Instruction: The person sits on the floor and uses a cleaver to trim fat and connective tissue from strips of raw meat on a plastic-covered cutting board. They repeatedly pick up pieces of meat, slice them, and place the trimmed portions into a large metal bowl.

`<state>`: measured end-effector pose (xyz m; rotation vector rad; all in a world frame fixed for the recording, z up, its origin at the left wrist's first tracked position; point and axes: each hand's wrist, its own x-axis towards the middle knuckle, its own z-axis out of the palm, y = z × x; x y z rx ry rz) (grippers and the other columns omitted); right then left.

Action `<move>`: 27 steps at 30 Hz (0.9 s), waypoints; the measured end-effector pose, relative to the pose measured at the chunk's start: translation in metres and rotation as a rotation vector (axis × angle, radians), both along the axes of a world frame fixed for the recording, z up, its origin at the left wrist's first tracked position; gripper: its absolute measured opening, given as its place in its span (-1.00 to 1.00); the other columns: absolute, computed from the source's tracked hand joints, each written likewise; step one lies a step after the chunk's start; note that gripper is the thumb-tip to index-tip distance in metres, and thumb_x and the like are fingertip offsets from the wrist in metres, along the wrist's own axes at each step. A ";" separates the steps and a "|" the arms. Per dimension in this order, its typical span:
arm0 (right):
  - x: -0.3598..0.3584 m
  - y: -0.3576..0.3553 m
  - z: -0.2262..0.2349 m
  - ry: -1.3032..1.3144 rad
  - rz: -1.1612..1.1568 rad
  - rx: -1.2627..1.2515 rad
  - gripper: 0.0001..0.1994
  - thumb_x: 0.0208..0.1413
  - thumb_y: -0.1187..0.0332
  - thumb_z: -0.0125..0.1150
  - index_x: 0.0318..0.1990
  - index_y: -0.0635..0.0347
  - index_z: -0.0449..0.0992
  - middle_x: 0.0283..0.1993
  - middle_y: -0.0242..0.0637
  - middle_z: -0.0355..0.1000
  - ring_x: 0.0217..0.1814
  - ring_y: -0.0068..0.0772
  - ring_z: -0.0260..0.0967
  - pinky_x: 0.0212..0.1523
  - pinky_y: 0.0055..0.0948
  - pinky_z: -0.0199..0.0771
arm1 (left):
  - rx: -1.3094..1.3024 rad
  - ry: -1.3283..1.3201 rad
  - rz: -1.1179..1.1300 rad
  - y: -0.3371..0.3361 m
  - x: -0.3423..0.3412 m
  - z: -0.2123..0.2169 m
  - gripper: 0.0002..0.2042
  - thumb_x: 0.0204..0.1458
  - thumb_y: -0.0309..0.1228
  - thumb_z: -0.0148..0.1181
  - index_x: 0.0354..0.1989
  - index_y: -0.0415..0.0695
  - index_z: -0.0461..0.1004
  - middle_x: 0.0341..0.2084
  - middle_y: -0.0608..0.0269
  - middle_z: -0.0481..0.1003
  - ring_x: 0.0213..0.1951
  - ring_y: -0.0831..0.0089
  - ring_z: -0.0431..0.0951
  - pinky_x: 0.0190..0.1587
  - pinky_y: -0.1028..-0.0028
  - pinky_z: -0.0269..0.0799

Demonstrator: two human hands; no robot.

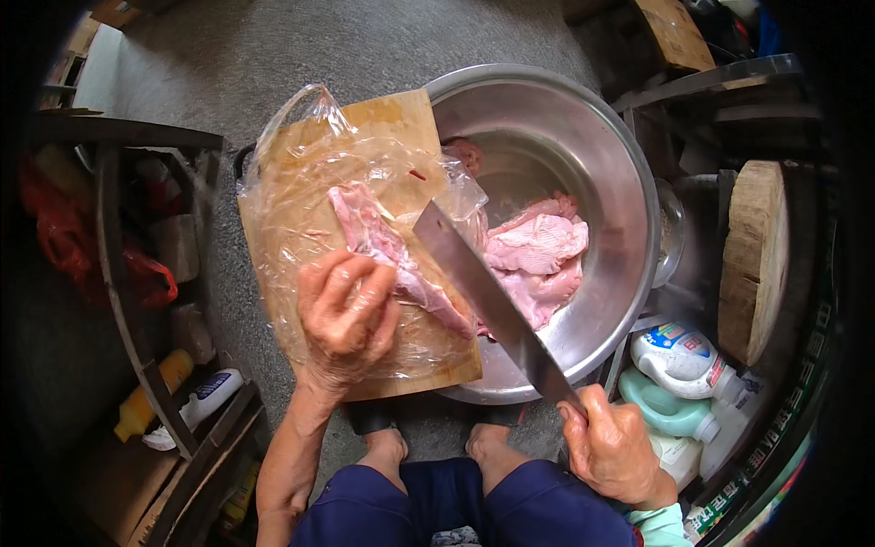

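My left hand [348, 310] has its fingers curled over a long pink strip of raw meat [421, 290], pressing on its near side. Beneath the strip, a crinkled clear plastic sheet [292, 242] covers much of a wooden cutting board [410, 118]. A broad-bladed cleaver [492, 305] is gripped by its handle in my right hand [615, 447]. Its blade slants up and left, the tip above the board's right side, apart from the strip. More raw meat [538, 251] lies in a large steel basin [629, 173], whose left part is hidden by the board.
To the right, white and green plastic bottles [684, 365] stand beside a dark frame, with a thick wooden block [755, 260] above them. On the left, a dark rack [114, 264] holds a red bag [68, 228] and a yellow bottle [155, 394]. My feet [492, 440] are near the basin.
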<state>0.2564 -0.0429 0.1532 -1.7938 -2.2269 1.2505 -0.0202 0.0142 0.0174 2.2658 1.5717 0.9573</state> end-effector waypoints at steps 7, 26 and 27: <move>0.000 -0.013 -0.003 0.002 0.101 0.044 -0.87 0.03 0.55 0.22 -0.29 0.27 0.38 -0.60 -0.24 0.34 -0.67 -0.16 0.39 -0.69 -0.24 0.33 | -0.026 -0.037 -0.188 -0.001 -0.011 -0.017 -0.64 -0.39 -0.60 0.31 -0.27 -0.25 0.57 -0.29 0.14 0.53 -0.18 0.14 0.56 -0.13 0.23 0.51; 0.009 0.002 -0.001 -0.141 0.303 -0.018 -0.76 -0.11 0.54 0.31 -0.24 0.28 0.44 -0.55 -0.25 0.36 -0.65 -0.23 0.40 -0.68 -0.24 0.25 | 0.036 -0.047 -0.205 0.000 -0.007 -0.031 -0.73 -0.48 -0.48 0.23 -0.47 -0.27 0.53 -0.35 0.13 0.55 -0.22 0.14 0.59 -0.29 0.25 0.52; 0.010 0.002 0.000 -0.133 0.294 -0.014 -0.75 -0.11 0.54 0.31 -0.23 0.29 0.44 -0.55 -0.25 0.35 -0.65 -0.23 0.40 -0.69 -0.24 0.24 | 0.033 -0.045 -0.198 0.000 -0.008 -0.032 -0.73 -0.46 -0.47 0.23 -0.47 -0.27 0.53 -0.35 0.13 0.55 -0.22 0.14 0.59 -0.30 0.25 0.51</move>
